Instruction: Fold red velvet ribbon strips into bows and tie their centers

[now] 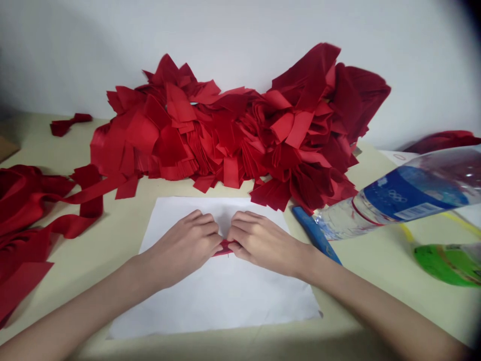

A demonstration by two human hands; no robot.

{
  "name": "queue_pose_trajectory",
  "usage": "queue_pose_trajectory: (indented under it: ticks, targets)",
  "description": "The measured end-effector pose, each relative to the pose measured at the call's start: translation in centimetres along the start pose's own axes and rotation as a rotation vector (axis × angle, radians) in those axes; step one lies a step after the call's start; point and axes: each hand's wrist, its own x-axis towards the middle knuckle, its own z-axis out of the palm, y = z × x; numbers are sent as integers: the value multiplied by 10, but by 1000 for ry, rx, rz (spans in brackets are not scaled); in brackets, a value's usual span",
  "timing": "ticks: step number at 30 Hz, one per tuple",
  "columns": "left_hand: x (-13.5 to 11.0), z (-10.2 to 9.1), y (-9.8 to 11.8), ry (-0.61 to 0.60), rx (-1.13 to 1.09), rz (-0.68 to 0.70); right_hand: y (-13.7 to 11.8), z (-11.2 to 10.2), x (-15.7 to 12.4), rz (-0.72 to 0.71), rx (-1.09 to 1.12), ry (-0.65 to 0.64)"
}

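Observation:
Above a white sheet of paper (221, 306), my left hand (193, 238) and my right hand (255, 238) are close together with curled fingers. Both grip a small piece of red ribbon (225, 246), which shows only in the narrow gap between them. The fingers hide most of it. A short dark line shows on the paper just below the ribbon. A blue flat strip, perhaps a ruler (315, 235), lies by my right wrist.
A large heap of cut red ribbon pieces (225, 135) lies along the wall. Long red ribbon (22, 200) is piled at the left, with a small tied piece (69, 124) behind. A clear bottle (409, 193) with blue label and a green object (449, 264) lie at the right.

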Motion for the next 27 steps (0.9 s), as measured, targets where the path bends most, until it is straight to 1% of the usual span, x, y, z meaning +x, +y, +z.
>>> queue_pose_trajectory:
  ticks: [3,6,8,11,14,16,18,21,23,27]
  targets:
    - [-2,2,2,-52,50,-7,0,2,-1,-35,-70,23]
    - [-4,6,5,-30,176,60,0,3,-4,-60,-128,23]
    - [-7,10,7,6,271,141,0,2,-6,-87,-179,25]
    - [-12,14,8,112,351,278,1,2,-12,-154,-202,45]
    - [-17,17,7,210,348,371,0,4,-18,-208,-183,73]
    - [-21,18,7,223,326,398,0,6,-22,-227,-192,109]
    - [-24,17,7,219,309,388,-2,8,-26,-258,-218,156]
    - [-25,16,11,202,278,328,-5,11,-32,-298,-256,192]
    - [-25,15,14,174,255,287,-7,11,-34,-268,-253,190]
    - [-23,17,18,131,255,214,-9,10,-32,-162,-165,177]
